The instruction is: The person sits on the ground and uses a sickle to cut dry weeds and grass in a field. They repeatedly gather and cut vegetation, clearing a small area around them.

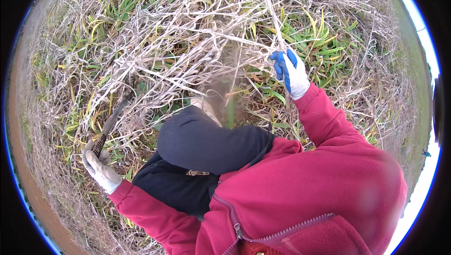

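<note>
My left hand (100,167), in a pale work glove, is closed on the ribbed handle of a dark hand tool (114,117), whose far end reaches into dry stalks, where its tip is hidden. My right hand (289,71), in a white and blue glove, grips a bundle of dry plant stalks (269,4) that runs away to the top of the view. More pale dry stalks (183,54) lie tangled between both hands, over green and yellowing leaves.
Green strap-like leaves (324,50) grow around and beyond my right hand. My bent knee in dark trousers (197,142) is close to the stalks. Bare brown soil (31,191) runs along the far left, and dry growth covers the ground on both sides.
</note>
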